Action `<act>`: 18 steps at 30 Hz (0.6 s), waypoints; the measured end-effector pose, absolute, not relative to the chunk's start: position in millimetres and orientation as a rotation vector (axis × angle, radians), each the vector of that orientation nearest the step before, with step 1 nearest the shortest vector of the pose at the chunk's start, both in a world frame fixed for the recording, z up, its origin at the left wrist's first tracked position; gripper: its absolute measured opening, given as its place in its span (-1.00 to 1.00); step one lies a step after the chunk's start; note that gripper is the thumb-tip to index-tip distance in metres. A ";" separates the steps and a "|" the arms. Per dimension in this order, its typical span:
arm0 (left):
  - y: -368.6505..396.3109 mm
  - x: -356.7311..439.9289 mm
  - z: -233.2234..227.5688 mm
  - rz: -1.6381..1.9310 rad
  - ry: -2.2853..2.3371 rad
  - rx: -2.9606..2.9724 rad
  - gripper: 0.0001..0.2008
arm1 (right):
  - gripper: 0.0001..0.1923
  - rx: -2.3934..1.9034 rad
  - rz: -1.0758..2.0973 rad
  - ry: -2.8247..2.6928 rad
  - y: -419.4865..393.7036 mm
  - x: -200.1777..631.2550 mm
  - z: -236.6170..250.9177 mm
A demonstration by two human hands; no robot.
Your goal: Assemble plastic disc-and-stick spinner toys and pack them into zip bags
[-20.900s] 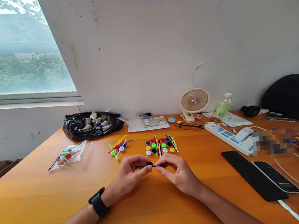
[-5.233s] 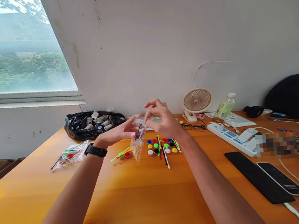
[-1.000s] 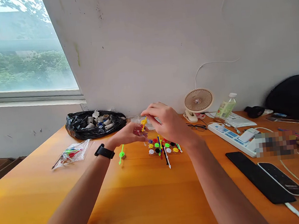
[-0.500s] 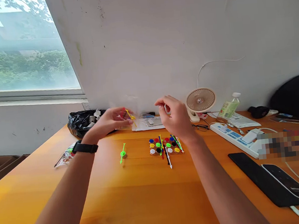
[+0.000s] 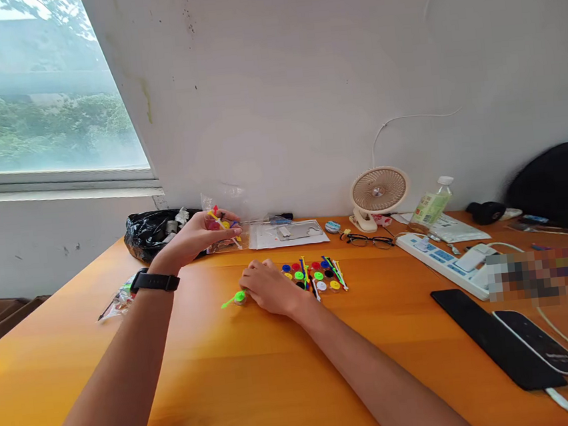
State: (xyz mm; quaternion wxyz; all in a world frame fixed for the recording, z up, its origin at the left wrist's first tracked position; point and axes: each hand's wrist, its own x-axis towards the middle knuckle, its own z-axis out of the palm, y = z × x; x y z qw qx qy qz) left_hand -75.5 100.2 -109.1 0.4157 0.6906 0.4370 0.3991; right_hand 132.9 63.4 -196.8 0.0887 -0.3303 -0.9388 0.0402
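Wooden table [image 5: 221,393]: bare wood nearest the person, running under both forearms.
Right hand [image 5: 274,287]: low over the table, palm down, fingers bent and close together, their tips at the green disc; the thumb is hidden, so I cannot tell whether they have closed on it.
Green disc [image 5: 240,296]: on the table at the right fingertips, a green arrow stick [image 5: 228,304] reaching out from it toward the lower left.
Disc rows [image 5: 319,274]: just beyond and right of the right hand, mixed colours, with coloured sticks [image 5: 340,273] lying across and beside them; the hand covers part.
Packed bag [image 5: 119,301]: on the table at far left, partly behind the left wrist and its black watch [image 5: 154,280].
Left hand [image 5: 191,239]: raised, thumb and fingers narrowed around the clear bag.
Clear bag [image 5: 230,201]: gripped upright above the table, yellow and red pieces showing at the fingers.
Black bag [image 5: 148,234]: behind the left hand, against the wall.
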 end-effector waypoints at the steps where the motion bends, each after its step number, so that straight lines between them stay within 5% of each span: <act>1: 101.0 -75.8 -110.5 0.986 1.105 1.758 -0.48 | -0.80 -1.026 0.167 -2.783 66.0 137.1 -191.8; 7: 104.8 -73.9 -118.5 0.919 1.236 1.826 -0.47 | -0.79 -0.918 0.550 -2.479 76.9 174.6 -136.4; 18: 112.2 -30.3 -144.9 0.701 1.038 2.048 -0.54 | -0.80 -0.877 0.073 -2.068 52.5 211.2 -67.7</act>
